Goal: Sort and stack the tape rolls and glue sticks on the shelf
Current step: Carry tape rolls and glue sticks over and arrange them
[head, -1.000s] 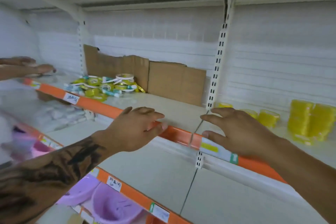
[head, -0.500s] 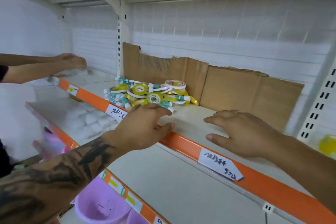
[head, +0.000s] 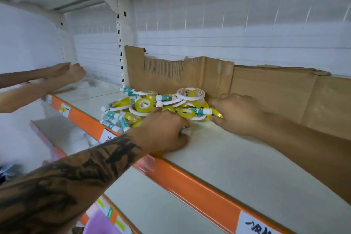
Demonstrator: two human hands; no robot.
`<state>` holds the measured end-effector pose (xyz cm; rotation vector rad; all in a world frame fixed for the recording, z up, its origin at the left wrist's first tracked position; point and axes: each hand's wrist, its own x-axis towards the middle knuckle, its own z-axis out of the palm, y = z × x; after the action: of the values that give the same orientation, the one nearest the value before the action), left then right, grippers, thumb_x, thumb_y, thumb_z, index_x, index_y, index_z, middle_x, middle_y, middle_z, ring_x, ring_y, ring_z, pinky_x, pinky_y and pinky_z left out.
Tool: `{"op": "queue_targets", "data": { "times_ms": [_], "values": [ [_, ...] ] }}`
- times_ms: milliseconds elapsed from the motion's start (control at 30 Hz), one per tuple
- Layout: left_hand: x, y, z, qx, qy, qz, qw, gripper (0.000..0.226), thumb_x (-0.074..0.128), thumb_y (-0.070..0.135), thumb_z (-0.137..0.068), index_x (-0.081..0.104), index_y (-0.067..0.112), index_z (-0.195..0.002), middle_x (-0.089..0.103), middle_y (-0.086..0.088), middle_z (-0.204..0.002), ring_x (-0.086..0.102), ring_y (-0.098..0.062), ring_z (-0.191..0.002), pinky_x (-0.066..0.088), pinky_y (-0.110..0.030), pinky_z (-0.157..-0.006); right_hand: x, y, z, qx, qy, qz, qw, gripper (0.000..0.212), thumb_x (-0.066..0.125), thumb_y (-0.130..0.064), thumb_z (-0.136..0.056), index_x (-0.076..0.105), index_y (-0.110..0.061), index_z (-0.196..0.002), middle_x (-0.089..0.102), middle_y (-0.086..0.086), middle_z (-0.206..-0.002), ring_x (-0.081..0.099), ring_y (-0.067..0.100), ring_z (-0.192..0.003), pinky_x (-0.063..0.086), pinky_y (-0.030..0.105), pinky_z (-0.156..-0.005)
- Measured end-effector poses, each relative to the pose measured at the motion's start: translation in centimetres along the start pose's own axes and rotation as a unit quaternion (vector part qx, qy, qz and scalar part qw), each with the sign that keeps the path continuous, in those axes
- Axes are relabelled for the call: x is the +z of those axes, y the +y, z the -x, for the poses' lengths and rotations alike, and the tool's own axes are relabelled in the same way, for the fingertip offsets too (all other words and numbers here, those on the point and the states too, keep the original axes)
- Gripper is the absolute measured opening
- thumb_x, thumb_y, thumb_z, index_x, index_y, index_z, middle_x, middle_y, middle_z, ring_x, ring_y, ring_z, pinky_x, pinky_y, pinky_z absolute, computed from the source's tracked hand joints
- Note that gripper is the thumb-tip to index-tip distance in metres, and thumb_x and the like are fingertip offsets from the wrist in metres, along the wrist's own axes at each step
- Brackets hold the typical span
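A jumbled pile of yellow tape rolls point(head: 144, 105) and teal glue sticks point(head: 112, 115) with white caps lies on the white shelf point(head: 237, 157), against the cardboard backing. A wide white-rimmed roll point(head: 190, 93) sits on top. My left hand point(head: 163, 131) is at the pile's front edge, with fingers and thumb curled round a glue stick whose white cap point(head: 185, 131) shows. My right hand point(head: 237, 114) is at the pile's right edge, thumb and fingers pinching a yellow tape roll point(head: 218, 115).
Torn cardboard point(head: 266, 91) lines the back of the shelf. An orange price strip point(head: 190, 182) with paper labels runs along the front edge. Another person's arms point(head: 62, 74) reach onto the same shelf at the left. Lower shelves hold purple plastic items point(head: 102, 222).
The view has swung left and closer to the pile. Both hands moved from the shelf's front edge up to the pile; the left closed on a glue stick, the right on a tape roll.
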<state>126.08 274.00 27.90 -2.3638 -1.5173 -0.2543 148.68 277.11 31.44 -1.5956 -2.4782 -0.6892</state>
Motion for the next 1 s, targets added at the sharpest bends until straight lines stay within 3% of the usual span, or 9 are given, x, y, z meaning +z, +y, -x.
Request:
{"op": "queue_targets", "data": {
  "times_ms": [133, 233, 400, 633, 800, 1000],
  "values": [
    [0.6, -0.7, -1.4, 0.029, 0.015, 0.000, 0.999, 0.021, 0.048, 0.047, -0.088, 0.064, 0.037, -0.099, 0.072, 0.011, -0.100, 0.064, -0.017, -0.104, 0.040, -0.035, -0.093, 2.0, -0.2, -2.3, -0.009, 0.024, 0.006, 1.000, 0.037, 0.049, -0.048, -0.098, 0.050, -0.032, -0.131, 0.063, -0.001, -0.118, 0.061, 0.028, -0.110, 0.047, 0.039, -0.083],
    [0.8, -1.1, -1.9, 0.040, 0.019, 0.020, 0.999, 0.027, 0.048, 0.046, -0.086, 0.067, 0.039, -0.104, 0.072, 0.017, -0.104, 0.064, -0.013, -0.106, 0.041, -0.035, -0.095, 3.1, -0.9, -3.2, -0.005, 0.033, 0.011, 0.999, 0.045, 0.052, -0.042, -0.098, 0.044, -0.031, -0.140, 0.065, -0.001, -0.120, 0.061, 0.029, -0.112, 0.044, 0.039, -0.089],
    [0.8, -1.2, -2.0, 0.053, 0.037, 0.040, 0.997, 0.020, 0.055, 0.044, -0.093, 0.068, 0.040, -0.108, 0.072, 0.016, -0.110, 0.061, -0.013, -0.111, 0.040, -0.038, -0.099, 4.0, -1.0, -3.4, 0.009, 0.061, 0.012, 0.998, 0.037, 0.055, -0.023, -0.094, 0.051, -0.028, -0.130, 0.065, -0.002, -0.109, 0.062, 0.029, -0.106, 0.042, 0.038, -0.090],
    [0.3, -0.1, -2.0, 0.072, 0.057, 0.068, 0.993, 0.020, 0.060, 0.048, -0.093, 0.068, 0.043, -0.110, 0.072, 0.015, -0.108, 0.062, -0.015, -0.108, 0.042, -0.033, -0.093, 2.0, -0.3, 1.2, 0.041, 0.077, 0.002, 0.996, 0.014, 0.053, -0.021, -0.096, 0.057, -0.025, -0.108, 0.063, -0.001, -0.102, 0.059, 0.029, -0.096, 0.031, 0.035, -0.073],
    [-0.6, 2.7, -2.2, 0.117, 0.063, 0.124, 0.983, 0.019, 0.061, 0.048, -0.090, 0.070, 0.042, -0.105, 0.073, 0.014, -0.104, 0.066, -0.016, -0.100, 0.052, -0.037, -0.086, -0.8, 0.1, 7.1, 0.106, 0.083, -0.025, 0.991, 0.014, 0.054, -0.026, -0.097, 0.061, -0.027, -0.109, 0.063, -0.003, -0.099, 0.058, 0.026, -0.092, 0.040, 0.035, -0.072],
    [-0.7, 7.7, -1.7, 0.162, 0.074, 0.238, 0.955, 0.016, 0.070, 0.041, -0.088, 0.074, 0.040, -0.103, 0.072, 0.013, -0.098, 0.062, -0.014, -0.083, 0.056, -0.036, -0.078, -4.0, 0.5, 14.7, 0.254, 0.064, -0.079, 0.962, 0.017, 0.059, -0.029, -0.099, 0.066, -0.032, -0.114, 0.071, 0.000, -0.111, 0.060, 0.024, -0.099, 0.056, 0.039, -0.079]
  ]
}}
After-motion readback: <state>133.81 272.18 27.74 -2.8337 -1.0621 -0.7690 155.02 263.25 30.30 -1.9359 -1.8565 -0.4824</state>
